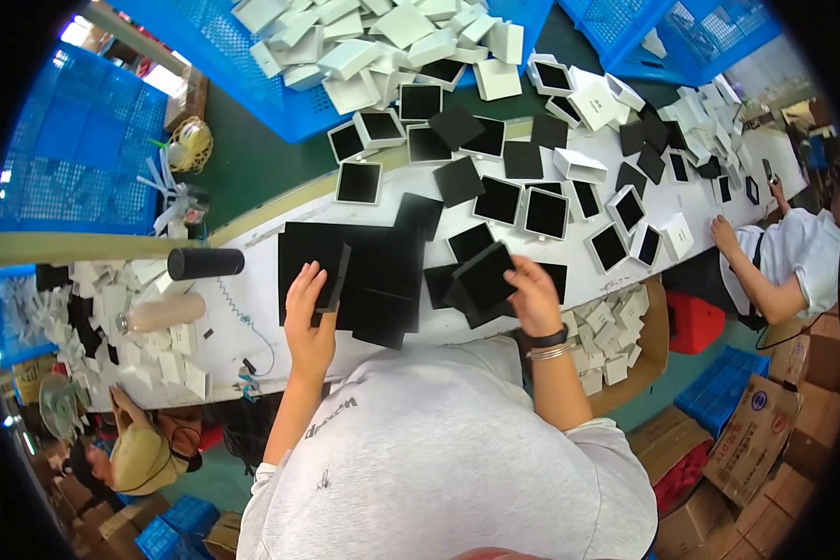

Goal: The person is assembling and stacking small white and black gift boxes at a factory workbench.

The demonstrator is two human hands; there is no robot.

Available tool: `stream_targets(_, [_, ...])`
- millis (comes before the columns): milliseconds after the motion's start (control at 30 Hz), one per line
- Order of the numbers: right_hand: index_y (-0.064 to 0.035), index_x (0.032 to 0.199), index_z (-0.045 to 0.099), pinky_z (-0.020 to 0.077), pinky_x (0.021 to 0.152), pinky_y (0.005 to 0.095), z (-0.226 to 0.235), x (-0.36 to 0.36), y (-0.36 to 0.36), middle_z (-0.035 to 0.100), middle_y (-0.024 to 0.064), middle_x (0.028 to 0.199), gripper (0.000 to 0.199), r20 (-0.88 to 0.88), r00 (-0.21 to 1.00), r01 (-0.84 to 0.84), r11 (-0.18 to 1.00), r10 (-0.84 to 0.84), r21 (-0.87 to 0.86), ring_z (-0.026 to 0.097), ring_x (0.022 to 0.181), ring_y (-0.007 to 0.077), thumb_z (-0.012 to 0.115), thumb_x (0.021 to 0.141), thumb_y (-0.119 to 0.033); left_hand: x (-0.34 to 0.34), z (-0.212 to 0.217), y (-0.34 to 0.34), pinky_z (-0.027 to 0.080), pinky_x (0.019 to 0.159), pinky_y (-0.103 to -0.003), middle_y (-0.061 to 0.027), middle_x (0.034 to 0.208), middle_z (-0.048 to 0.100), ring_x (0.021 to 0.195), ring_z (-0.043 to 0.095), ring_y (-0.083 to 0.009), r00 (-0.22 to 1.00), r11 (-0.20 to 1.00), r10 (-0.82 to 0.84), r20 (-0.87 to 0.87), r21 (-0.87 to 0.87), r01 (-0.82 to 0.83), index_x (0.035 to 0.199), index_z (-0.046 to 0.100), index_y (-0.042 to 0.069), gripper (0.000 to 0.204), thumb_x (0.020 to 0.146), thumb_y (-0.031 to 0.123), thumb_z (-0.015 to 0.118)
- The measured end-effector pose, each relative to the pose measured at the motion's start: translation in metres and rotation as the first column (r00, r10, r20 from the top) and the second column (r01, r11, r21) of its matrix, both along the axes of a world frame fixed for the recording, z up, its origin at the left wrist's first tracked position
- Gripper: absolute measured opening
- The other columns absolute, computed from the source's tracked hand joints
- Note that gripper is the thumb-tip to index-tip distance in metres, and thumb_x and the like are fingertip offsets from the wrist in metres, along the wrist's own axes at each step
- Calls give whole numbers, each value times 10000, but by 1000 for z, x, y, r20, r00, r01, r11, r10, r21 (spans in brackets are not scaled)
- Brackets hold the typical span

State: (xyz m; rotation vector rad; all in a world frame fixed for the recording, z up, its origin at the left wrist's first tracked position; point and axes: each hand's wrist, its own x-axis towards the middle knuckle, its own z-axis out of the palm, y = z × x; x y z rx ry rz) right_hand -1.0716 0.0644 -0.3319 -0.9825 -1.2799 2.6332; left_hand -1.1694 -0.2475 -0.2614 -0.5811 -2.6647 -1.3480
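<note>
My left hand (306,322) is at a dark mat of overlapping black sheets (378,271). Between its thumb and fingers stands a tilted black card (337,280), its edge turned up. To the right, my right hand (536,297) pinches a black square insert (485,277) by its right edge, above more black squares (439,286). Beyond the hands lie several small white open boxes with black linings, such as one box (545,213), and loose black squares, such as one square (458,181).
A blue crate (289,119) heaped with white boxes stands at the far side. A black cylinder (205,263) and a bottle (163,314) lie left. A carton (658,345) of white pieces sits by my right arm. Co-workers sit at left (145,457) and right (784,257).
</note>
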Motion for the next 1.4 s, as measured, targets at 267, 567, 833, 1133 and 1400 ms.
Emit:
stream_targets(267, [-1,993,613,468,760,267,-13,-62,-19,629,51,898,282,-53,999,-14,998,11,-65,591,833,147,527,921,-260,41,-25,-5,340,1043,-468,-125,1313,495,1255,414,-338,927,887,-374,-4,-292,357,1181,596,89,504,685,18,637])
stream_targets(567, [6,1083,620,469,781,297,-65,-237,-44,672,122,950,355,-25,963,-190,747,267,637,619,872,203,633,858,-268,43,-32,-4,301,1064,-484,-139,1287,516,1250,427,-341,989,975,-146,10,-167,145,1158,613,76,465,703,-22,609])
stream_targets(833, [103,1254,381,439,939,413,-62,-388,-81,561,298,1147,986,220,945,-317,503,244,804,539,1114,396,781,613,-531,44,1,-32,380,996,-382,-168,1253,553,1172,508,-336,971,964,237,11,119,-237,1097,617,-5,349,760,-90,590])
stream_targets(1133, [68,1212,413,455,889,438,-70,-439,-54,585,300,1103,650,242,966,-257,458,92,851,565,1064,410,643,771,-351,35,2,-39,381,993,-349,-172,1245,542,1155,520,-287,898,880,422,127,181,-439,1121,588,-18,364,772,-116,557])
stream_targets(1400, [-6,952,641,482,817,395,14,-245,-52,652,205,980,344,282,540,-604,132,793,786,613,937,362,602,765,-293,24,-3,-51,374,1004,-356,-175,1218,559,1153,519,-294,932,914,356,68,186,-362,1147,580,-23,399,756,-105,585])
